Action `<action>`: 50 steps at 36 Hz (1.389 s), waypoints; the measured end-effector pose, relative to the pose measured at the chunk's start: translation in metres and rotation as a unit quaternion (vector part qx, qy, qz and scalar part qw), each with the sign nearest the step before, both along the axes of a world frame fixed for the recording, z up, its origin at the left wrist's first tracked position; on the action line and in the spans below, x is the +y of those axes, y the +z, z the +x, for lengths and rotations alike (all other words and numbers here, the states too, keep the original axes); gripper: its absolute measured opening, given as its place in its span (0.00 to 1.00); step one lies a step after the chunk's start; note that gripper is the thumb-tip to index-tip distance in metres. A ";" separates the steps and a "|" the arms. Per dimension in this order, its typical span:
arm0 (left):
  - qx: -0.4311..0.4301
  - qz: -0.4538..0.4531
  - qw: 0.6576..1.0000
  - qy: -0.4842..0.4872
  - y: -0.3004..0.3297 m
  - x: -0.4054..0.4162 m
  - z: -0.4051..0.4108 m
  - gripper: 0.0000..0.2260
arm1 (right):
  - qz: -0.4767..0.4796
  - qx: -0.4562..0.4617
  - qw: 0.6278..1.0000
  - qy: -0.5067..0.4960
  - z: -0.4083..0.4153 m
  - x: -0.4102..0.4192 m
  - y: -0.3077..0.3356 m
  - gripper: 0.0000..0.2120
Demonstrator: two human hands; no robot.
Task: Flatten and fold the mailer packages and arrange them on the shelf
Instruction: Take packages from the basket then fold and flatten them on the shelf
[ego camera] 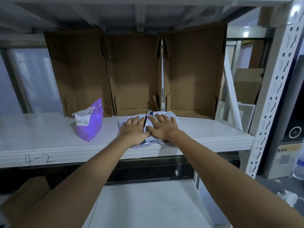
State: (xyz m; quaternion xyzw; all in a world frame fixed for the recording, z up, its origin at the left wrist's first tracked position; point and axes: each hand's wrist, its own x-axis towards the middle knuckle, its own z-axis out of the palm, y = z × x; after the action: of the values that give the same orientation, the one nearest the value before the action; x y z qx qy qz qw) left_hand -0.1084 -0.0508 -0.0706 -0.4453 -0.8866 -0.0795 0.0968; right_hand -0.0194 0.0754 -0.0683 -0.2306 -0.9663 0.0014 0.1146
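Note:
A pale grey mailer package (166, 114) with a dark strip across it lies on the white shelf (49, 139), near its front edge. Both my hands press flat on top of it. My left hand (134, 129) covers its left half with fingers straight and spread. My right hand (162, 128) covers its right half the same way, and the two thumbs meet in the middle. A purple mailer package (89, 125) with a white label stands puffed up on the shelf to the left, apart from my hands.
Three open brown cardboard boxes (136, 74) stand on end along the back of the shelf. The shelf's front lip bears the marking "4-2" (38, 159). A white perforated upright (278, 89) rises at right. A lower shelf (148, 206) and a cardboard box (24, 199) sit below.

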 end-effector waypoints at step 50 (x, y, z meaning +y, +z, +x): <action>-0.017 -0.023 0.999 0.047 -0.013 -0.011 0.010 0.37 | -0.038 -0.044 0.997 -0.043 0.012 -0.002 -0.004 0.35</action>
State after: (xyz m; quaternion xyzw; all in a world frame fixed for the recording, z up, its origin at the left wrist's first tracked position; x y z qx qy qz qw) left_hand -0.0981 -0.0614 -0.0841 -0.4042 -0.9094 -0.0624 0.0754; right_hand -0.0075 0.0736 -0.0727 -0.2757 -0.9589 0.0233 0.0632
